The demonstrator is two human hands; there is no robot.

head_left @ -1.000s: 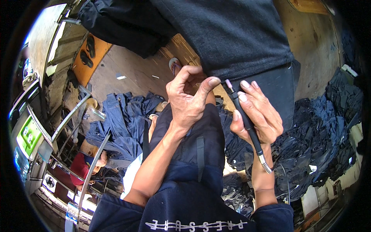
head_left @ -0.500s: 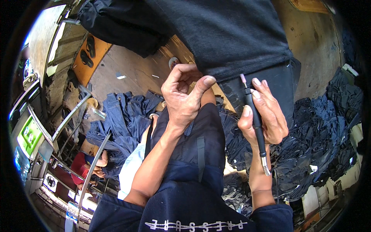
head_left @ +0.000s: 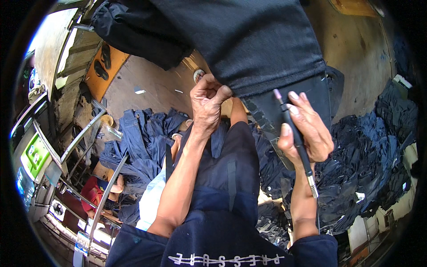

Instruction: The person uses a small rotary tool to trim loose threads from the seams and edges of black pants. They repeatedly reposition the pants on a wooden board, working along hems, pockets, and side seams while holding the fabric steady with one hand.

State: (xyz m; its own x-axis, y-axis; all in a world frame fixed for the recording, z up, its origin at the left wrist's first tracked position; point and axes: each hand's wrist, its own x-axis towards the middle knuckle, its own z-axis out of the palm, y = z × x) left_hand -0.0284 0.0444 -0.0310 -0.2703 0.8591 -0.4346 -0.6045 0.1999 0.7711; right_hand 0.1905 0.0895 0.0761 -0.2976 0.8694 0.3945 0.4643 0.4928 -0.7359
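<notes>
Fingers (head_left: 223, 92) of the left hand (head_left: 204, 109) and of the right hand (head_left: 313, 138) lie left of a big heap of dark cloth (head_left: 360, 169). Smaller than that, the black trouser leg (head_left: 262, 40) spreads ahead of the fingers of the 2 hands; the left thumb and forefinger look pinched on the near left corner of its hem. It should be soft and light, apt to wrinkle, so the thick hem seam is the best hold. Out of its opening, between the hands, juts a dark flat board (head_left: 262, 109), probably stiff enough to keep the cloth flat. Smaller again, a slim black rotary tool (head_left: 298, 140) sits between the right thumb and curled fingers; it seems light and rigid, best held pen-like on its grip. Smallest is its pink tip (head_left: 276, 92), just beyond the right fingertips, near the hem, likely brittle and not for gripping.
</notes>
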